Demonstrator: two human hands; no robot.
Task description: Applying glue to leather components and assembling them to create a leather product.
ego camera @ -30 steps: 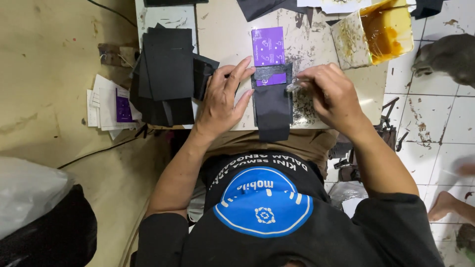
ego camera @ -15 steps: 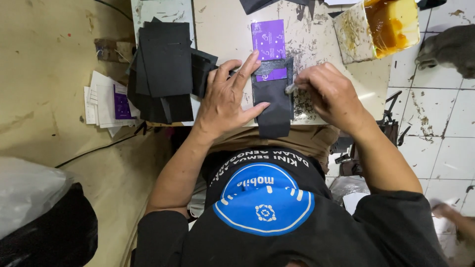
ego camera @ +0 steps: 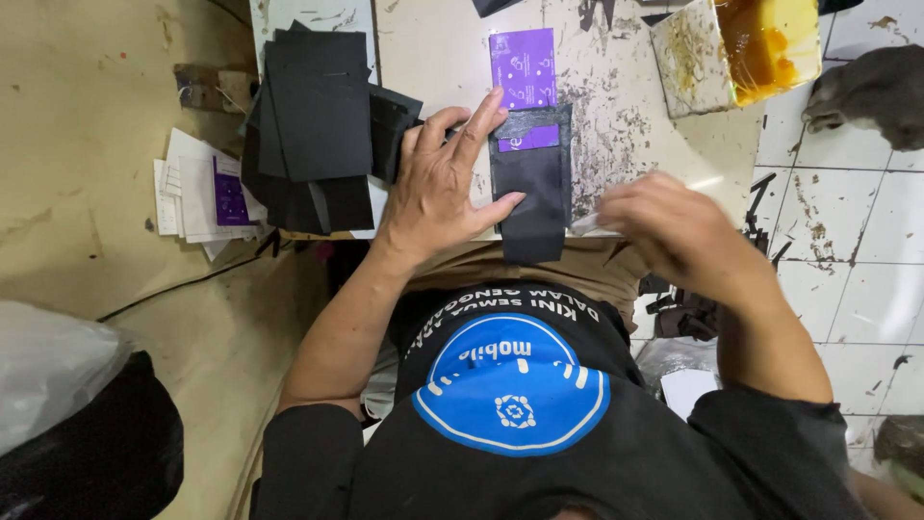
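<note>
Black sleeve (ego camera: 531, 188) — purple card (ego camera: 523, 69) protruding; left hand (ego camera: 445, 183) flat on it, right hand (ego camera: 674, 226) blurred — grip unclear.

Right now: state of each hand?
Left hand: open, fingers spread flat, pressing the black piece.
Right hand: blurred beside the piece; cannot tell whether it holds anything.
</note>
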